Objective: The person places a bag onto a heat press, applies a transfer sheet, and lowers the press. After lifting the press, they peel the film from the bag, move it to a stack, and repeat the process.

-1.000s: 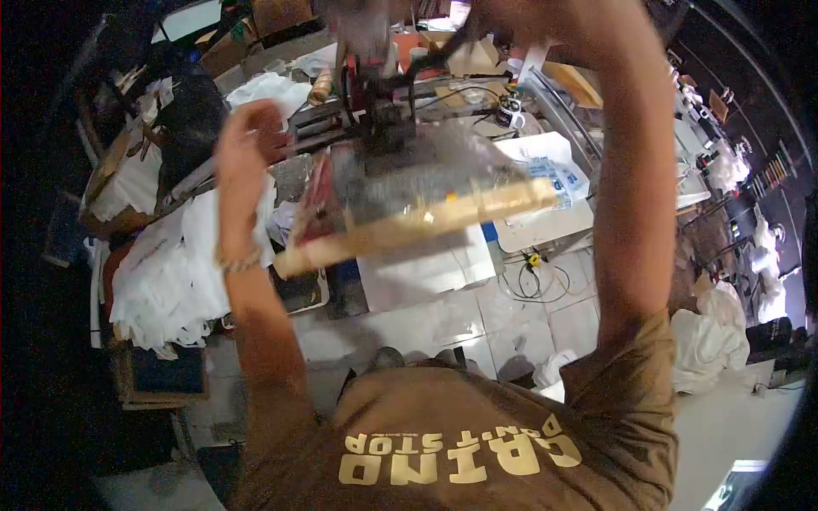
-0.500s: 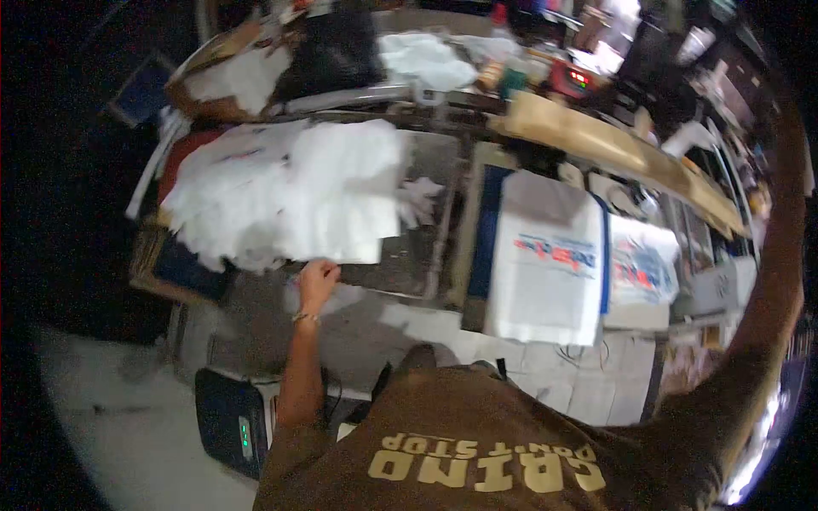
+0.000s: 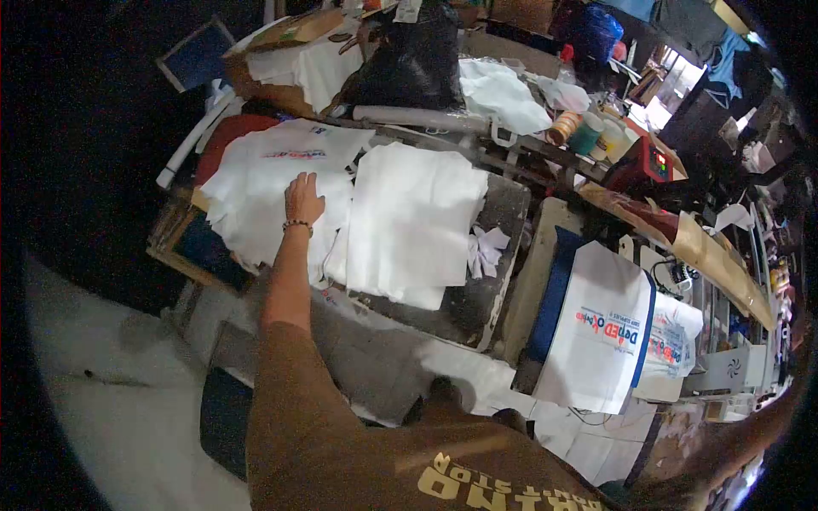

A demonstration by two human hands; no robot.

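Observation:
My left hand [image 3: 304, 202] lies with fingers stretched out on a spread pile of white printed sheets [image 3: 247, 183], which carries red and blue lettering. A bracelet sits on that wrist. Right beside the pile, a neat stack of plain white sheets [image 3: 409, 226] covers much of a dark board [image 3: 473, 311]. A small crumpled white scrap [image 3: 487, 251] rests at the stack's right side. My right arm reaches out to the right edge, and its hand is out of sight.
A white sheet with "DepED" lettering [image 3: 596, 332] lies over a blue-edged platen on the right. Behind are a black plastic bag [image 3: 409, 64], several jars [image 3: 586, 134] and a red device with a lit display [image 3: 639, 166]. A long brown-wrapped piece [image 3: 724, 264] runs along the right.
My left hand has moved from the front edge of the white stack up and onto the printed pile, its fingers now spread out. The view has turned, shifting the tables.

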